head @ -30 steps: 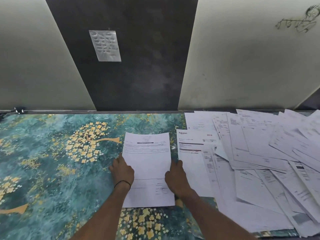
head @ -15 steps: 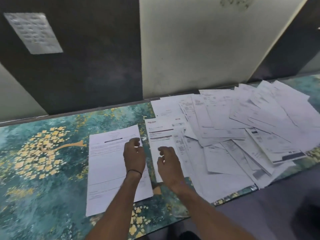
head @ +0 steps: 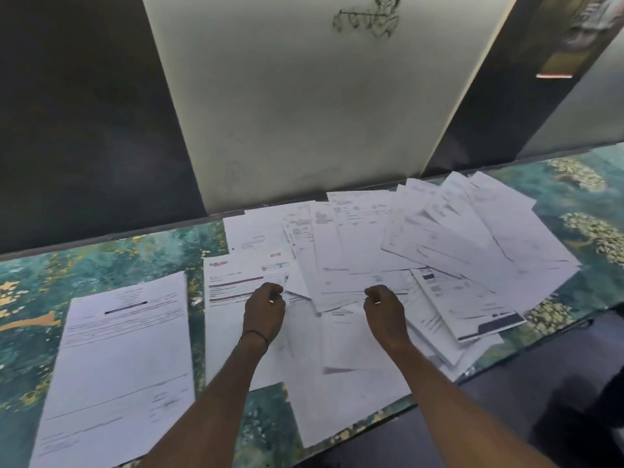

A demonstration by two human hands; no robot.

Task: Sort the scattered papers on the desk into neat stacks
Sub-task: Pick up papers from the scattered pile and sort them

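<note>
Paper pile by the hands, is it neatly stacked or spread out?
Spread out: the paper pile fans across the desk, with sheets overlapping at different angles.

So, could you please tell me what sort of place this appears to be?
Probably a home or small-office desk against a wall: printed papers lie spread over its teal floral top, one sheet lies apart at left, and a doodle marks the wall.

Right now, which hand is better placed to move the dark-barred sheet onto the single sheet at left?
The left hand: it is at the right edge of the dark-barred sheet, and the single sheet lies on its side. The right hand is farther right, over the scattered pile.
</note>
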